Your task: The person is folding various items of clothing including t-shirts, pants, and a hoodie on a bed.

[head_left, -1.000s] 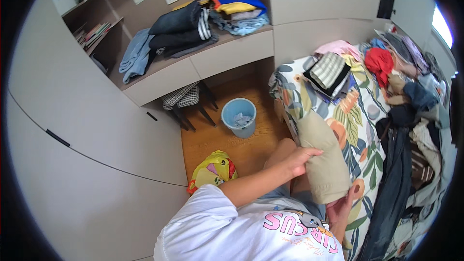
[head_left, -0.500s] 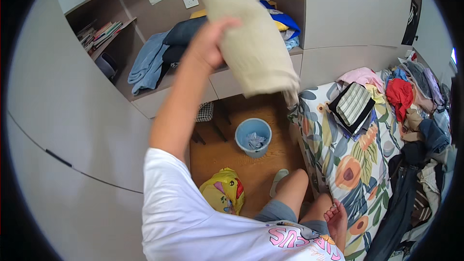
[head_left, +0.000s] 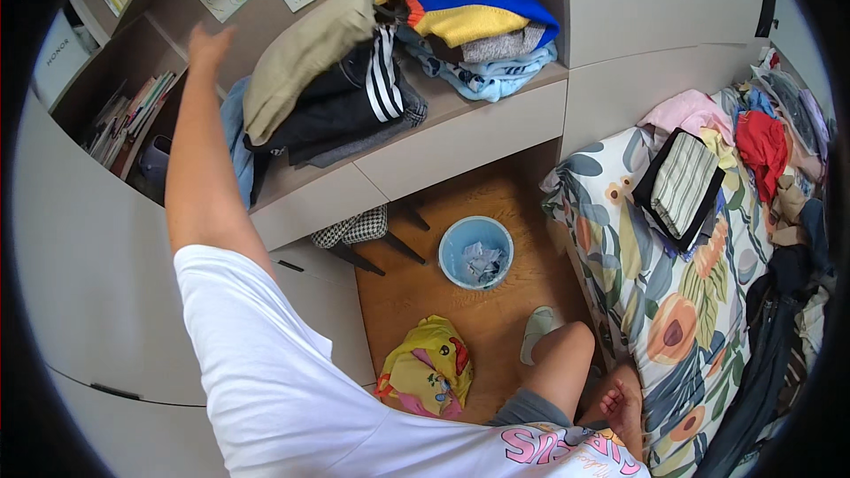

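Observation:
My left arm reaches out to the desk's far left, where my left hand [head_left: 208, 46] is raised, fingers apart and holding nothing. Just right of it, folded khaki trousers [head_left: 310, 62] lie on top of dark clothes with white stripes [head_left: 376, 80]. Blue denim [head_left: 237, 137] shows partly behind my forearm. My right hand [head_left: 622, 404] rests low beside my thigh, empty, with loosely curled fingers. Another pile on the desk has a blue and yellow knitted garment [head_left: 478, 4] on top, with light blue cloth [head_left: 500, 75] below.
A blue bucket [head_left: 452, 270] with crumpled scraps stands on the wooden floor near a yellow bag [head_left: 429, 358]. A checked stool [head_left: 354, 228] is under the desk. On the flowered bed [head_left: 611, 239], a striped folded garment [head_left: 686, 181] tops a stack beside heaped clothes [head_left: 779, 301].
The khaki trousers have left my left hand and now lie on the dark clothes on the desk. That hand has moved left, and my view has shifted.

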A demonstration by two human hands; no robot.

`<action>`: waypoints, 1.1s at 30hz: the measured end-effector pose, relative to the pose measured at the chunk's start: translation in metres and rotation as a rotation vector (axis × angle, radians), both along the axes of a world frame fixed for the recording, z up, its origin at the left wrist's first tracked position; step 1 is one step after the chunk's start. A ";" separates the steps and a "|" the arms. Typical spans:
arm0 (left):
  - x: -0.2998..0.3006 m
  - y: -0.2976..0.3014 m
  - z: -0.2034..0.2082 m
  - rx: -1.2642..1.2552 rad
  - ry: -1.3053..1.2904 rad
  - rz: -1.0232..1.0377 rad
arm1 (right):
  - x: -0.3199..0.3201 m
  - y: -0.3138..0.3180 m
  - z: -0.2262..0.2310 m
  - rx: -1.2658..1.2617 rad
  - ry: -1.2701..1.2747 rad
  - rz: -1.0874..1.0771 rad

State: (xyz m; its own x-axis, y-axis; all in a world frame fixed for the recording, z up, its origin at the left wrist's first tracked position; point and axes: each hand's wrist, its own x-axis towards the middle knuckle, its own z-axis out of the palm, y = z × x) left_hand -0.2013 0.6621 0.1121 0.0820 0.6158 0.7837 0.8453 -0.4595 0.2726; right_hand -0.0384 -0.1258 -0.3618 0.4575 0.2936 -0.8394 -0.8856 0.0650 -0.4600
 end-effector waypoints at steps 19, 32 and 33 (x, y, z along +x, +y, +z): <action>0.085 -0.072 -0.088 -0.364 0.299 -0.075 | -0.007 -0.006 -0.007 0.002 -0.176 0.162; 0.083 -0.577 -0.160 -1.459 -0.033 -2.604 | -0.028 -0.048 0.020 0.147 -0.322 0.114; 0.081 -0.599 -0.176 -1.697 -0.173 -2.853 | -0.035 -0.055 0.019 0.152 -0.317 0.103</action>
State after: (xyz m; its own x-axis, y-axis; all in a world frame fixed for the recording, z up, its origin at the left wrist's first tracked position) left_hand -0.1207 0.0630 -0.0642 0.5868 -0.5882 0.5565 -0.1072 0.6247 0.7734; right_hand -0.0730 -0.1807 -0.3424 0.6497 0.4619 -0.6038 -0.7058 0.0714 -0.7048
